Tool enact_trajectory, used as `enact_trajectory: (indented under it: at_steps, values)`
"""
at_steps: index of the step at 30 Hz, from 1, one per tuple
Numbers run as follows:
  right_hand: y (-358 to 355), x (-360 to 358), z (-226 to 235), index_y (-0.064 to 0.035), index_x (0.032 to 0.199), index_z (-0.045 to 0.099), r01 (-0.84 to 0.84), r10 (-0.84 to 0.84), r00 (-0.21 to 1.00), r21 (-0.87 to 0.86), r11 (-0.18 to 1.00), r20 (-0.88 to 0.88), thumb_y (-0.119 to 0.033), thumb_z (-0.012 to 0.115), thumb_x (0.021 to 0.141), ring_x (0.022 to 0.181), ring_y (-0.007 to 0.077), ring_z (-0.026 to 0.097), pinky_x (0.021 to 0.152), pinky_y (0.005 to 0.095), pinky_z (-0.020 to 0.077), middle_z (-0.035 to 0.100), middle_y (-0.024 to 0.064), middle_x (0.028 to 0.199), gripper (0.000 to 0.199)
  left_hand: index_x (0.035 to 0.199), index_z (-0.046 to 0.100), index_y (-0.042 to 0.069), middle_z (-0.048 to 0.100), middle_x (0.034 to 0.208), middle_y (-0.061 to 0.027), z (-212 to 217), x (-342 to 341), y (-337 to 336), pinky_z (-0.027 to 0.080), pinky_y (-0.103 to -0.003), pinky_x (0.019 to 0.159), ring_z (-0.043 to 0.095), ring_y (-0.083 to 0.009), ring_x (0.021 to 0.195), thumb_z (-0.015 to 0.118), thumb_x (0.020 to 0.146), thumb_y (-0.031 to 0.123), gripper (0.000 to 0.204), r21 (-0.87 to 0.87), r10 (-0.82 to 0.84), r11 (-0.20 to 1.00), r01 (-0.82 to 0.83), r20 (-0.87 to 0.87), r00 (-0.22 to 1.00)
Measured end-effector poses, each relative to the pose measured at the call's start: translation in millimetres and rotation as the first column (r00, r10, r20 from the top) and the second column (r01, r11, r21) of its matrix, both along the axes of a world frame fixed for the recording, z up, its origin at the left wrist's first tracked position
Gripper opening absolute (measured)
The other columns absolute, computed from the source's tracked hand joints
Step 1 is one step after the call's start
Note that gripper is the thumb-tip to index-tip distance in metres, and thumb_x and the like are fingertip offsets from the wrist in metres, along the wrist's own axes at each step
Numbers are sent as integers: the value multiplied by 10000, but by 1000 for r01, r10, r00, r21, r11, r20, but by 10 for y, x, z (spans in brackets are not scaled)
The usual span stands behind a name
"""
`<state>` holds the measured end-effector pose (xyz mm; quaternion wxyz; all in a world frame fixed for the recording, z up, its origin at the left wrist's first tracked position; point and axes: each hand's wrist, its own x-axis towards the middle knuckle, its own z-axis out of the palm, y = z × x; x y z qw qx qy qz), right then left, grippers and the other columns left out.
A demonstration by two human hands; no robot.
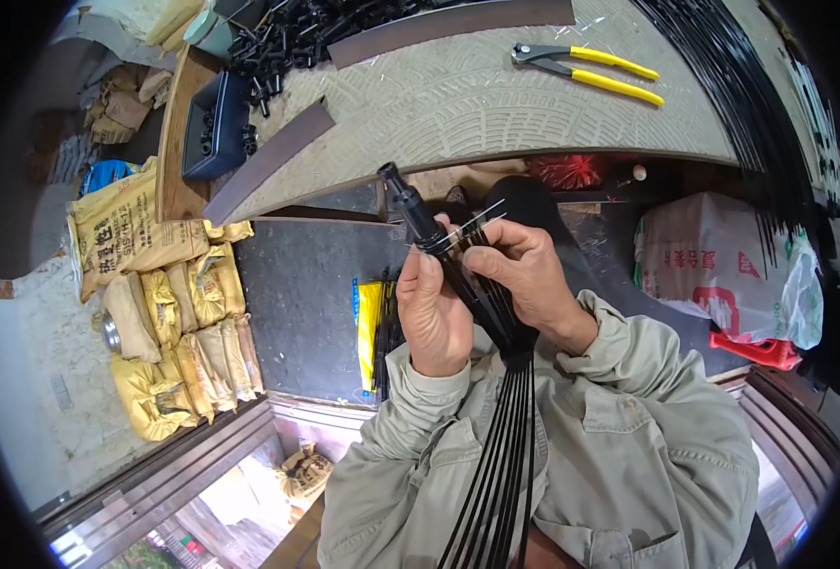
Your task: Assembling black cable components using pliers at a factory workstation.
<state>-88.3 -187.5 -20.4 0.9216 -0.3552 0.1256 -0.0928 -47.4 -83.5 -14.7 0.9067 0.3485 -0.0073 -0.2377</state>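
My left hand (431, 318) is closed round the lower end of a black stepped plastic tube fitting (409, 204), which tilts up to the left. A bundle of long thin black rods (496, 446), like umbrella ribs, runs from below the fitting down over my lap, gathered by a dark band (517, 360). Thumb and fingers of my right hand (529, 270) pinch some rod ends just right of the fitting's base. A few thin pale wire-like ends (489, 211) stick out between my hands. Whether the pinched rods are joined to the fitting is hidden by my fingers.
On the workbench (458, 114) ahead lie yellow-handled pincers (591, 71), a pile of black fittings (287, 43) and long black rods (742, 104). A blue bin (216, 128) stands at its left end. Yellow sacks (145, 228) line the left; a white plastic bag (695, 266) sits right.
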Motion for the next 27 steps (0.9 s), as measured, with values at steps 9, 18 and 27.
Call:
enact_trajectory:
  at_steps: [9,18,27]
  values:
    - [39,19,-28,20,835,609,98,-92,994,-112,989,58,-64,631,809,631,59,528,577,196,443,591,17,720,91,1189,467,14,520,1175,-136,-7,32,39,333,-381,1010,480,-256,1114,555,867,237,401,-24,-93,995,94,19,995]
    - [-44,-6,50,25,814,613,-4,-1,1000,-262,965,-18,-93,623,825,662,30,521,582,181,438,604,17,733,119,1162,522,9,451,1271,-204,9,49,12,296,-404,1031,414,-302,1202,541,870,227,365,5,-94,996,94,95,991]
    - [78,46,-35,23,841,583,237,-190,970,-405,883,154,-25,557,834,699,41,502,599,192,414,568,21,794,55,1143,535,10,434,1286,-211,-6,40,41,295,-395,1028,421,-289,1194,528,880,249,356,38,-92,995,90,48,995]
